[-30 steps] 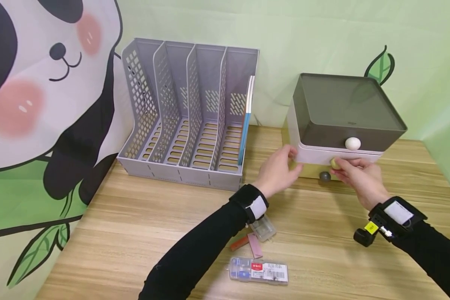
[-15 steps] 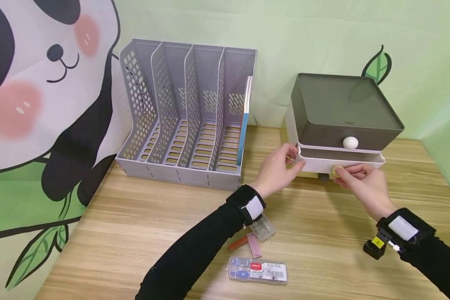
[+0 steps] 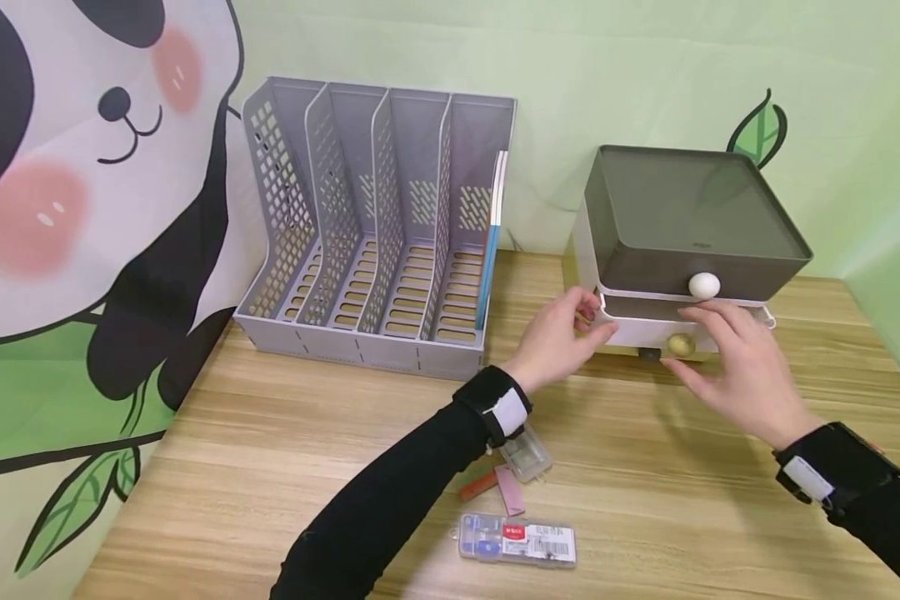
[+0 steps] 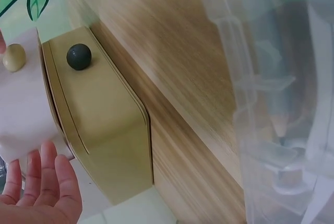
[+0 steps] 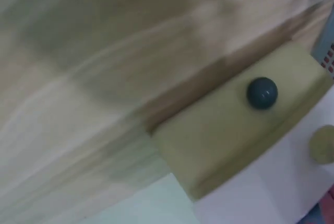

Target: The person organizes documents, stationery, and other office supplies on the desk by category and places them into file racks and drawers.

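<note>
The stacked desk drawer unit (image 3: 705, 200) stands at the right in the head view. Its white middle drawer (image 3: 633, 332) is pulled partly out, with a gap showing over its front. My left hand (image 3: 558, 346) is at the drawer's left front corner, thumb by the front and fingers along the side; in the left wrist view its fingertips lie against the white drawer. Fingers spread, my right hand (image 3: 750, 367) is beside the yellow-green knob (image 3: 680, 345), its upper fingers over the drawer's front edge. A dark round knob (image 4: 79, 57) sits on the yellow bottom drawer (image 4: 112, 125).
A grey four-slot file holder, more exactly a divided rack (image 3: 375, 208), stands left with thin booklets (image 3: 491, 242). Nearer are a clear labelled case (image 3: 517, 542), a small clear box (image 3: 527, 454), a pink strip (image 3: 509, 490) and an orange-red strip (image 3: 479, 486).
The white drawer has come forward from closed to partly out. My right hand, which pinched its knob, has let go and spread its fingers. The left hand stays at the corner.
</note>
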The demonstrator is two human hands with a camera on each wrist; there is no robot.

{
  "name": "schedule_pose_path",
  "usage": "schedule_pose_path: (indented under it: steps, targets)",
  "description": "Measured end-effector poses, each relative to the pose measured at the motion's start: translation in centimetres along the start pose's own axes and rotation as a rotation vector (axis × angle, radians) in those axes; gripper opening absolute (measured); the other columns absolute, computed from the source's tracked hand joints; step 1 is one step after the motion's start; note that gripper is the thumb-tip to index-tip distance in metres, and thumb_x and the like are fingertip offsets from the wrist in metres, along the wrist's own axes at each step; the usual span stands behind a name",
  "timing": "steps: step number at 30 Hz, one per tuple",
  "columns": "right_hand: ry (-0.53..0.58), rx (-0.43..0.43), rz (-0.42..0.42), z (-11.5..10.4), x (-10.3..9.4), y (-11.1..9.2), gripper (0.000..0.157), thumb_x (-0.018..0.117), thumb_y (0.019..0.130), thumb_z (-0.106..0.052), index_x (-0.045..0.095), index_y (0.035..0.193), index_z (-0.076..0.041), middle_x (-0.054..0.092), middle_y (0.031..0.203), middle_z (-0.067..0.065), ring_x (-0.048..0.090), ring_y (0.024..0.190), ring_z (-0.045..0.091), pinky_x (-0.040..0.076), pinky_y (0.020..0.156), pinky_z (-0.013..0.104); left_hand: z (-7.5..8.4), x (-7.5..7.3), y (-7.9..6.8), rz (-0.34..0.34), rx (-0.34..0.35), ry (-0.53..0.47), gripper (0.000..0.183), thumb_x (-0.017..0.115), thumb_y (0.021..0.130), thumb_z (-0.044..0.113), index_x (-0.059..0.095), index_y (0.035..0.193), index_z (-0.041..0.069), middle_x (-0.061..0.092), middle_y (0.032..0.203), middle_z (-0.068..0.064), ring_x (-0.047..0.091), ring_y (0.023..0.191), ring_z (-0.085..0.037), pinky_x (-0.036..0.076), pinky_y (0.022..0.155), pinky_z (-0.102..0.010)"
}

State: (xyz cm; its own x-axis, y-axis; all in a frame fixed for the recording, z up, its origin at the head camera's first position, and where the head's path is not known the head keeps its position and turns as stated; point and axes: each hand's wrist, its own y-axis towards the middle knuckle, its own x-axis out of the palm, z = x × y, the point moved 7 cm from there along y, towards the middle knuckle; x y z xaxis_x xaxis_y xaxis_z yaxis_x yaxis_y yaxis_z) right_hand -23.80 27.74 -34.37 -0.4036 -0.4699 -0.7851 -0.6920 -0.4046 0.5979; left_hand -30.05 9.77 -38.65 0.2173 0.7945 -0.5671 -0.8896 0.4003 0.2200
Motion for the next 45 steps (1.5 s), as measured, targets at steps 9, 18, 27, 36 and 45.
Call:
schedule_pose_path:
  steps: [9,18,27,36,45]
  targets:
    - [-0.079,0.016,-0.187,-0.1,0.2,0.6,0.051,0.08,0.065,-0.016,0.062,0.11,0.0,0.063,0.104,0.017,0.058,0.094,0.035,0.049,0.071,0.053,0.2,-0.1,0.0,-0.042,0.018,-0.007,0.029,0.061,0.091,0.037,0.054,0.106,0.013,0.058,0.097,0.004,0.06,0.088,-0.012,0.045,0.075,-0.015]
    - [-0.073,0.018,-0.239,-0.8,-0.3,0.7,0.033,0.082,0.065,-0.016,0.065,0.092,-0.008,0.066,0.086,0.004,0.062,0.077,0.023,0.049,0.06,0.044,0.4,0.0,-0.2,-0.044,0.076,-0.03,0.025,0.061,0.091,0.039,0.056,0.084,0.016,0.058,0.075,0.007,0.054,0.071,-0.005,0.043,0.064,-0.014]
    - [-0.045,-0.036,-0.296,-1.5,-0.8,0.1,0.037,0.086,0.058,-0.017,0.062,0.086,-0.015,0.062,0.08,-0.005,0.057,0.067,0.014,0.047,0.054,0.036,0.8,0.0,-0.3,-0.032,0.141,0.003,0.028,0.061,0.091,0.037,0.059,0.071,0.017,0.057,0.066,0.009,0.052,0.064,-0.004,0.041,0.058,-0.014]
    - [-0.015,-0.088,-0.33,-1.8,-0.8,-0.1,0.036,0.085,0.058,-0.017,0.061,0.084,-0.018,0.058,0.078,-0.01,0.056,0.069,0.009,0.049,0.056,0.034,1.0,0.2,-0.6,-0.055,0.163,-0.001,0.03,0.061,0.091,0.035,0.059,0.067,0.017,0.053,0.061,0.008,0.048,0.06,-0.004,0.037,0.054,-0.016]
    - [0.031,-0.085,-0.196,-3.1,-1.5,0.7,0.033,0.082,0.062,-0.017,0.061,0.087,-0.012,0.056,0.08,-0.004,0.054,0.074,0.01,0.046,0.06,0.03,1.2,-0.1,-1.2,-0.141,0.2,-0.012,0.02,0.058,0.094,0.03,0.061,0.08,0.016,0.059,0.074,0.008,0.053,0.069,-0.003,0.043,0.063,-0.012]
